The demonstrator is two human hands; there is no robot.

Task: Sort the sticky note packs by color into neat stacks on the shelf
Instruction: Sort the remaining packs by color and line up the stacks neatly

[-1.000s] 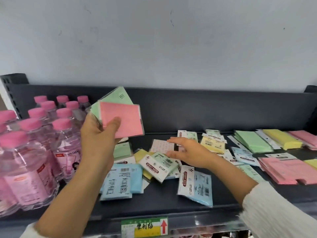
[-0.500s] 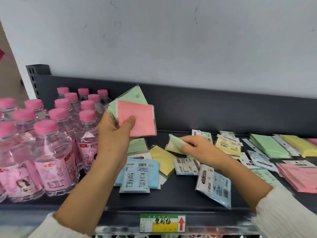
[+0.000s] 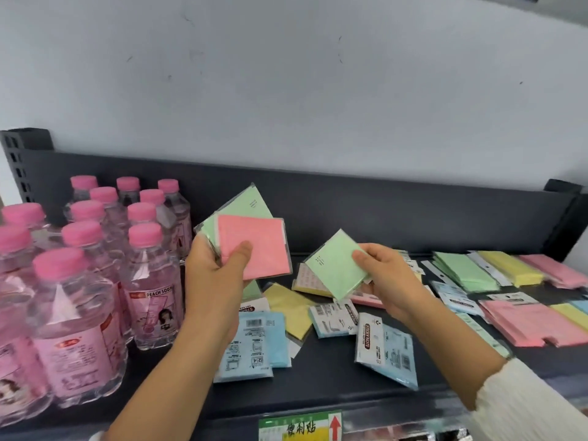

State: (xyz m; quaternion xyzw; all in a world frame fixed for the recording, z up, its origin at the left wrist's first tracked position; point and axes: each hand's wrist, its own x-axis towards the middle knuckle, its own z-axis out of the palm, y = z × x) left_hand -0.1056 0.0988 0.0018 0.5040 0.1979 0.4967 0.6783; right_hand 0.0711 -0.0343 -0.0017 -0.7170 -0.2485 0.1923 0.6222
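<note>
Left hand: the left hand [image 3: 216, 281] is curled round two packs, a pink pack [image 3: 254, 246] in front and a green pack [image 3: 245, 205] fanned out behind it; the thumb is pressed on the pink face and both are held up above the shelf [image 3: 334, 377].
Right hand: a second green one [image 3: 334, 265] is pinched at its right edge between thumb and fingers [image 3: 366, 276] of the right hand [image 3: 388, 281], clear of the shelf, over the loose pile.
Loose pile: blue packs [image 3: 254, 342], a yellow pack [image 3: 292, 310] and others are scattered and overlapped across the middle of the shelf, from mid-depth to the front edge.
Sorted stacks: a green stack [image 3: 464, 270], a yellow stack [image 3: 512, 265] and a pink stack [image 3: 553, 265] are laid along the back edge toward the right end.
Step in hand: greens are judged to be in collection, with sorting only partly done.
Doing it well: the lifted green is best squared against the other green, same face up, then lowered flat onto the green stack; the glossy wrappers are likely to slide if dropped.
Edges: one blue pack [image 3: 386, 348] is tilted close to the front edge, under the right forearm, and could be swept off.
Left limit: the bottles [image 3: 79, 281] are packed just beside the left hand.
Open room: bare shelf is seen at the front, between the loose pile and the right end.
</note>
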